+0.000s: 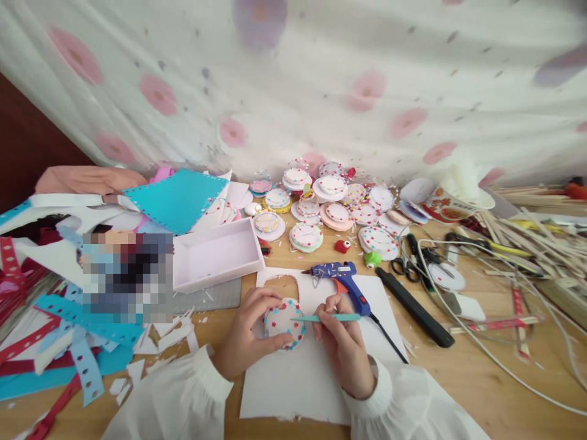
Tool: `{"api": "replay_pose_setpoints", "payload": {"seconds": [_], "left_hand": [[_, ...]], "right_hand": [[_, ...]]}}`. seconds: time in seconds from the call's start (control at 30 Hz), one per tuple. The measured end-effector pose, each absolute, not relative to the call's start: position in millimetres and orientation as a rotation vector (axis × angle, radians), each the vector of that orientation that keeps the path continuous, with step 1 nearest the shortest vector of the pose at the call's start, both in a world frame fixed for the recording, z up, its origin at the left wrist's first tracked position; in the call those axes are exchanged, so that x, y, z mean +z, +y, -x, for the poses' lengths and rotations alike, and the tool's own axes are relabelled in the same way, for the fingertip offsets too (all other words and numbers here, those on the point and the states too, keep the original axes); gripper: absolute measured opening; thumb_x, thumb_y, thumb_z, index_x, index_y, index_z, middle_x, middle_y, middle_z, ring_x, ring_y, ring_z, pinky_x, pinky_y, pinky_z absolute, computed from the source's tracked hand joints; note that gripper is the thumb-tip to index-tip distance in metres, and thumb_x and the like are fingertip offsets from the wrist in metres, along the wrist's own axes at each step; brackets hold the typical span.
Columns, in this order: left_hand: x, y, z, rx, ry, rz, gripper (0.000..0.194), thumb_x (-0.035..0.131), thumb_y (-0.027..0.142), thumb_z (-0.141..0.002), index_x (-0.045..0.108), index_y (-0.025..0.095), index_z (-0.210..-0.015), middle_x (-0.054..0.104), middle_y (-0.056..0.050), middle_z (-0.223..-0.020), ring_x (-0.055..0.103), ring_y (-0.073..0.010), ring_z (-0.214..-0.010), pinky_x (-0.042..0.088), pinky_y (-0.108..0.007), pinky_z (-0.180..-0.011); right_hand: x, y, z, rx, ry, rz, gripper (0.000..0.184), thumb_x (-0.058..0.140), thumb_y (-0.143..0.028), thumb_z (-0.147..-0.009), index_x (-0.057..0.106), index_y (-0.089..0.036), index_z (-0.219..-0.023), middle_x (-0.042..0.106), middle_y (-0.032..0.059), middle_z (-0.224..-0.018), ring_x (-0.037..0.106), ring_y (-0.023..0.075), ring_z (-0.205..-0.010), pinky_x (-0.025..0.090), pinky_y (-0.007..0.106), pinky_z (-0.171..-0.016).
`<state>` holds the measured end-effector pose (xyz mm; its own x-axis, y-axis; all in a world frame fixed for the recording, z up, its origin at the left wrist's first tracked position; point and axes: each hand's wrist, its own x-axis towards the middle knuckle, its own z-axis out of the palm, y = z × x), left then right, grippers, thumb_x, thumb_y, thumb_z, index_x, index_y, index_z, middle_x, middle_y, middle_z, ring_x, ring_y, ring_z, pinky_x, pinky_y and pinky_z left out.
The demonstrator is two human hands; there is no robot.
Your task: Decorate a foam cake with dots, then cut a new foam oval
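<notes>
My left hand grips a round white paper disc by its left side, fingers along the top and thumb across the lower part. Small red and blue shapes dot the disc's rim. In my right hand a thin teal tool, which looks like tweezers, is pinched with its pointed end over the disc. Whether the tip touches the disc I cannot tell. Under both hands lies a white sheet, and a blue hot glue gun rests on its upper right part.
Several decorated paper discs stand in stacks at the back. Left are a white open box and paper scraps. To the right lie a black bar, scissors, a white cable and wooden sticks.
</notes>
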<state>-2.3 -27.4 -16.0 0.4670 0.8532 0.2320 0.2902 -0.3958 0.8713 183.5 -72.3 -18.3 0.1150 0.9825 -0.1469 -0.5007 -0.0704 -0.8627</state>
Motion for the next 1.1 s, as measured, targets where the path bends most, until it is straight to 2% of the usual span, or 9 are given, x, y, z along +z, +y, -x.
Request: {"api": "replay_pose_setpoints", "payload": {"seconds": [0.33, 0.53, 0.67, 0.73, 0.8, 0.87, 0.93, 1.0, 1.1], "left_hand": [[-12.9, -25.1, 0.3, 0.773, 0.964, -2.070, 0.041, 0.074, 0.043, -0.072, 0.063, 0.024, -0.106, 0.060, -0.010, -0.111, 0.056, -0.0251, -0.106, 0.047, -0.041, -0.093], [-7.1, -28.1, 3.4, 0.728, 0.868, -2.227, 0.063, 0.075, 0.055, -0.065, 0.061, 0.025, -0.119, 0.062, -0.011, -0.117, 0.055, -0.0296, -0.112, 0.044, -0.044, -0.098], [9.5, -27.2, 17.1, 0.964, 1.056, -2.291, 0.036, 0.059, 0.036, -0.086, 0.056, 0.025, -0.120, 0.058, -0.009, -0.121, 0.053, -0.0255, -0.115, 0.043, -0.041, -0.098], [20.7, -20.4, 32.4, 1.111, 1.264, -2.383, 0.032, 0.056, 0.028, -0.087, 0.054, 0.026, -0.119, 0.058, -0.008, -0.119, 0.053, -0.0247, -0.114, 0.041, -0.041, -0.099], [28.5, -9.7, 53.1, 1.170, 1.485, -2.494, 0.033, 0.057, 0.029, -0.086, 0.054, 0.025, -0.119, 0.059, -0.009, -0.116, 0.053, -0.0274, -0.112, 0.038, -0.044, -0.100], [29.4, 2.3, 75.4, 1.055, 1.711, -2.584, 0.039, 0.058, 0.035, -0.084, 0.054, 0.022, -0.121, 0.059, -0.012, -0.119, 0.052, -0.0324, -0.113, 0.037, -0.047, -0.098], [24.4, 12.1, 94.0, 0.863, 1.787, -2.683, 0.033, 0.057, 0.039, -0.084, 0.059, 0.022, -0.112, 0.065, -0.011, -0.111, 0.056, -0.0335, -0.106, 0.037, -0.048, -0.094], [18.3, 16.7, 104.5, 0.709, 1.679, -2.797, 0.018, 0.052, 0.034, -0.088, 0.064, 0.023, -0.095, 0.071, -0.006, -0.092, 0.062, -0.0290, -0.089, 0.036, -0.048, -0.093], [18.5, 11.7, 104.5, 0.737, 1.619, -2.915, 0.015, 0.050, 0.026, -0.089, 0.064, 0.022, -0.086, 0.073, -0.003, -0.082, 0.064, -0.0242, -0.076, 0.034, -0.047, -0.093]], "right_hand": [[-14.1, -60.9, -195.6, 1.208, -0.605, 0.991, 0.019, 0.058, -0.029, -0.082, 0.041, -0.023, -0.077, 0.037, -0.0074, -0.057, 0.034, 0.0100, -0.049, 0.028, 0.025, -0.054], [-15.1, -58.6, -196.1, 1.184, -0.639, 0.941, 0.018, 0.058, -0.029, -0.080, 0.041, -0.023, -0.078, 0.037, -0.0076, -0.057, 0.033, 0.0100, -0.049, 0.026, 0.025, -0.054], [-17.2, -59.1, -196.5, 1.185, -0.648, 0.893, 0.017, 0.058, -0.029, -0.080, 0.042, -0.023, -0.079, 0.036, -0.0081, -0.056, 0.031, 0.0095, -0.048, 0.023, 0.025, -0.053], [-18.9, -58.6, -196.7, 1.179, -0.650, 0.882, 0.016, 0.058, -0.029, -0.080, 0.043, -0.023, -0.080, 0.037, -0.0081, -0.057, 0.031, 0.0092, -0.048, 0.022, 0.025, -0.053], [-20.5, -57.7, -196.6, 1.165, -0.660, 0.877, 0.016, 0.058, -0.028, -0.080, 0.044, -0.022, -0.080, 0.038, -0.0079, -0.057, 0.032, 0.0092, -0.049, 0.023, 0.025, -0.053], [-21.3, -56.9, -196.2, 1.156, -0.667, 0.863, 0.015, 0.059, -0.028, -0.080, 0.044, -0.023, -0.080, 0.038, -0.0078, -0.058, 0.033, 0.0092, -0.050, 0.024, 0.025, -0.053], [-21.1, -56.5, -196.0, 1.157, -0.663, 0.845, 0.015, 0.059, -0.027, -0.080, 0.045, -0.022, -0.080, 0.039, -0.0076, -0.059, 0.034, 0.0091, -0.051, 0.026, 0.024, -0.054], [-20.2, -56.5, -196.3, 1.152, -0.660, 0.834, 0.015, 0.060, -0.027, -0.079, 0.046, -0.022, -0.081, 0.040, -0.0072, -0.060, 0.036, 0.0093, -0.053, 0.027, 0.024, -0.055], [-19.4, -56.6, -197.4, 1.133, -0.656, 0.832, 0.016, 0.062, -0.028, -0.078, 0.048, -0.022, -0.081, 0.042, -0.0067, -0.061, 0.039, 0.0094, -0.055, 0.030, 0.024, -0.056]]}}
